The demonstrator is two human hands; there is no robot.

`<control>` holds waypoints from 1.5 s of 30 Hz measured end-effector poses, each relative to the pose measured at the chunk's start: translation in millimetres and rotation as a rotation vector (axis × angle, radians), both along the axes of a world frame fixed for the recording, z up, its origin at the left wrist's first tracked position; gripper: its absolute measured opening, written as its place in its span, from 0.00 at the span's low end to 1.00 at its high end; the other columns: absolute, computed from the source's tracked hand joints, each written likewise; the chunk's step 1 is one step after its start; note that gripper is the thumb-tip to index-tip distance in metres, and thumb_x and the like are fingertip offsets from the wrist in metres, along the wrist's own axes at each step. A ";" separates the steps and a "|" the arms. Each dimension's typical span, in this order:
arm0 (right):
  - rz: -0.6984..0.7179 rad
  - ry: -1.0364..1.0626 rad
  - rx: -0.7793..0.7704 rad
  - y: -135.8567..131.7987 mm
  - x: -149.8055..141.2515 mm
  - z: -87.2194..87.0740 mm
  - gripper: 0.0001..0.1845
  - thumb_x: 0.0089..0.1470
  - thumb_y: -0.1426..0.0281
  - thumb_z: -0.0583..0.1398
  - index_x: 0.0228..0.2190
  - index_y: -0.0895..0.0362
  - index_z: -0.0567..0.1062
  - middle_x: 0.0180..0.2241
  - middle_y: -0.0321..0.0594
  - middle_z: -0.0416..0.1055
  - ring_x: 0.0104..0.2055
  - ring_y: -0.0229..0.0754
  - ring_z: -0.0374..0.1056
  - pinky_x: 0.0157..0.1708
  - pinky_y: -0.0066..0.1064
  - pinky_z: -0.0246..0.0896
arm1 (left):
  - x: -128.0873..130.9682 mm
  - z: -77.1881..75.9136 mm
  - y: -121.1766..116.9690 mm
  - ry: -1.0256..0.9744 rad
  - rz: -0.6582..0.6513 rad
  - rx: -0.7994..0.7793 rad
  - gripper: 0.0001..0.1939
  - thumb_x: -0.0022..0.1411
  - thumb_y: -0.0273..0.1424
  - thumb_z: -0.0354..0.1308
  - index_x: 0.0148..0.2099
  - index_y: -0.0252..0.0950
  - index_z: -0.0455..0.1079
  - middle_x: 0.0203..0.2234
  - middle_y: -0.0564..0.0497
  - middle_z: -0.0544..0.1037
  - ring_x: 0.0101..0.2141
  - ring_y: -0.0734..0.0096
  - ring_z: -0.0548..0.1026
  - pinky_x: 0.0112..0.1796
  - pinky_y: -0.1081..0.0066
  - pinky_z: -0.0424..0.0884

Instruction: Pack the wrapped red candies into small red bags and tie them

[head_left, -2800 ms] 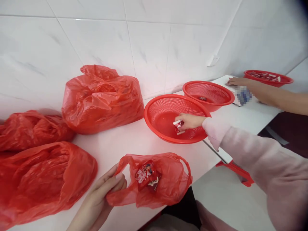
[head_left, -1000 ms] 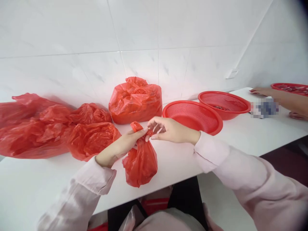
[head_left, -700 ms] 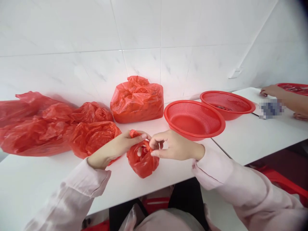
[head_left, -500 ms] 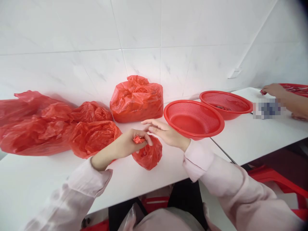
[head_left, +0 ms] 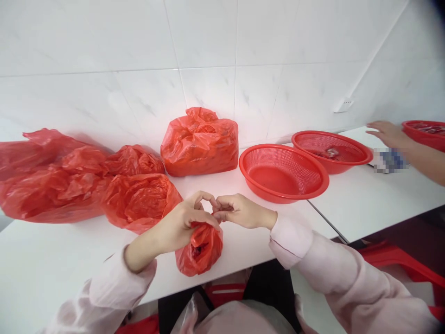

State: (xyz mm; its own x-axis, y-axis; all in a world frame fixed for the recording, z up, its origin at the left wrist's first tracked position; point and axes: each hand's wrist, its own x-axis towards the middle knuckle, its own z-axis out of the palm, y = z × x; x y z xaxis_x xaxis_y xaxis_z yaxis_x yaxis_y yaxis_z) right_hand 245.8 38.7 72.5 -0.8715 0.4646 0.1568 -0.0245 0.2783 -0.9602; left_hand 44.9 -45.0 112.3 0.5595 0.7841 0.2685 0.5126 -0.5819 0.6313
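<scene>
A small red plastic bag (head_left: pixel 203 255) rests near the table's front edge, its mouth partly open with dark contents inside that I cannot make out. My left hand (head_left: pixel 189 218) is closed on the upper part of this bag, thumb and index finger curved towards the right. My right hand (head_left: pixel 245 212) meets it at the fingertips, pinching a bit of the red plastic by the bag's top; the fingers mostly hide that bit. Just left of my left wrist stands a wider red plastic bag (head_left: pixel 139 199) with a loose, open top.
Larger red plastic bags stand at the left (head_left: pixel 52 199) and against the wall (head_left: pixel 200 148). An empty-looking red basket (head_left: pixel 283 197) is to the right; a second basket (head_left: pixel 333 164) behind it holds a few small items. A co-worker's hand (head_left: pixel 391 134) reaches in near another basket (head_left: pixel 424 132).
The small bag has shifted towards the table's front edge and its mouth has loosened. My right hand has gone from outstretched to pinching. The co-worker's hand has moved and opened.
</scene>
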 end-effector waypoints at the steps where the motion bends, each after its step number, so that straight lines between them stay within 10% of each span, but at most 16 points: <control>1: -0.016 -0.023 0.049 -2.7 0.0 -0.5 0.13 0.57 0.62 0.61 0.29 0.58 0.67 0.27 0.33 0.68 0.30 0.34 0.65 0.34 0.29 0.62 | -2.9 -2.0 -0.8 0.026 -0.006 0.000 0.17 0.62 0.22 0.53 0.42 0.45 0.79 0.47 0.47 0.69 0.26 0.80 0.67 0.28 0.75 0.67; 10: -0.345 -0.259 0.450 45.3 3.4 -34.1 0.09 0.61 0.67 0.54 0.29 0.56 0.67 0.29 0.35 0.70 0.30 0.35 0.63 0.35 0.27 0.56 | -36.7 -29.1 -31.2 -0.051 0.268 0.245 0.21 0.61 0.19 0.50 0.49 0.44 0.76 0.43 0.49 0.80 0.48 0.60 0.73 0.53 0.61 0.65; 15: -0.410 -0.376 0.412 73.9 4.3 -64.3 0.10 0.56 0.72 0.57 0.23 0.56 0.64 0.24 0.34 0.68 0.28 0.35 0.62 0.33 0.28 0.54 | -36.2 -46.7 -60.4 -0.179 0.333 0.030 0.13 0.64 0.26 0.51 0.43 0.42 0.76 0.39 0.48 0.80 0.51 0.57 0.70 0.51 0.61 0.65; 21: -0.361 -0.216 0.271 41.8 -13.8 -11.8 0.12 0.60 0.63 0.54 0.27 0.54 0.58 0.24 0.32 0.66 0.23 0.33 0.65 0.26 0.26 0.59 | -1.1 -41.7 -11.9 -0.748 0.608 -0.418 0.16 0.67 0.43 0.48 0.33 0.38 0.65 0.16 0.60 0.59 0.21 0.74 0.62 0.32 0.70 0.68; 26: -0.159 0.050 0.101 15.7 -34.4 34.1 0.16 0.54 0.61 0.62 0.28 0.54 0.59 0.23 0.30 0.67 0.24 0.34 0.66 0.25 0.27 0.62 | 14.4 -34.8 13.2 -0.607 0.486 -0.608 0.09 0.51 0.31 0.63 0.34 0.35 0.67 0.20 0.59 0.63 0.20 0.77 0.60 0.23 0.75 0.59; 36: -0.382 -0.059 0.577 9.6 -33.7 -12.8 0.10 0.63 0.63 0.51 0.32 0.55 0.62 0.29 0.35 0.65 0.30 0.36 0.61 0.33 0.30 0.56 | 9.9 -54.6 23.0 -0.434 0.535 -0.441 0.28 0.64 0.49 0.50 0.17 0.38 0.56 0.13 0.58 0.56 0.18 0.76 0.54 0.23 0.70 0.54; 42: -0.618 0.141 0.335 5.0 -0.4 1.8 0.07 0.61 0.64 0.54 0.35 0.54 0.64 0.24 0.29 0.59 0.24 0.33 0.56 0.27 0.27 0.54 | 1.6 -50.0 8.7 -0.456 0.460 -0.390 0.25 0.67 0.45 0.49 0.25 0.36 0.73 0.27 0.47 0.77 0.36 0.63 0.74 0.48 0.66 0.65; 45: -0.326 -0.152 0.093 -9.4 19.6 4.4 0.03 0.59 0.68 0.54 0.35 0.54 0.67 0.22 0.28 0.62 0.20 0.32 0.56 0.22 0.25 0.54 | -8.1 -47.5 4.0 -0.457 0.410 -0.415 0.16 0.65 0.42 0.55 0.35 0.36 0.77 0.35 0.47 0.80 0.42 0.62 0.75 0.49 0.64 0.66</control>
